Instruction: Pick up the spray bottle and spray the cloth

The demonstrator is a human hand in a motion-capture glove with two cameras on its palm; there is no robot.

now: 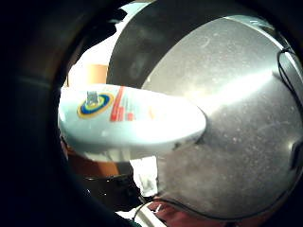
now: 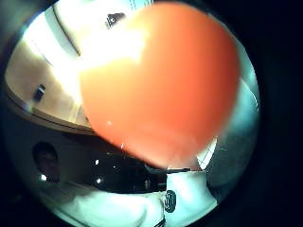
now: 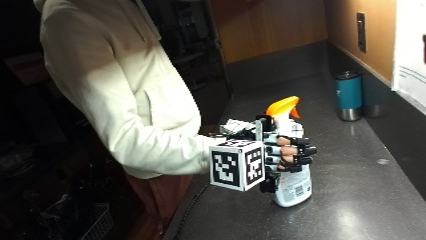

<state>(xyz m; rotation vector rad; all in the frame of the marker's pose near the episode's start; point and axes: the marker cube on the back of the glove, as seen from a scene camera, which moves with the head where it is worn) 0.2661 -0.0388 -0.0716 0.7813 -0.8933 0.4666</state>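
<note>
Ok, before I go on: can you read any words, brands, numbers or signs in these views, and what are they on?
None can be read.
Bottle label: a red block and a round blue and yellow emblem in the little finger side palm view, print too blurred.
Small print low on the bottle in the outside view: too small.
White sheet on the wall: lines of text, too small.
Teal mug: no text visible.

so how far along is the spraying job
Done: the gloved right hand has its grip around the white plastic spray bottle with the orange nozzle, held upright just above or at the dark grey countertop. In hand: the lift. Left: spraying; something pale and crumpled behind the hand may be the cloth, but I can't tell.
</note>
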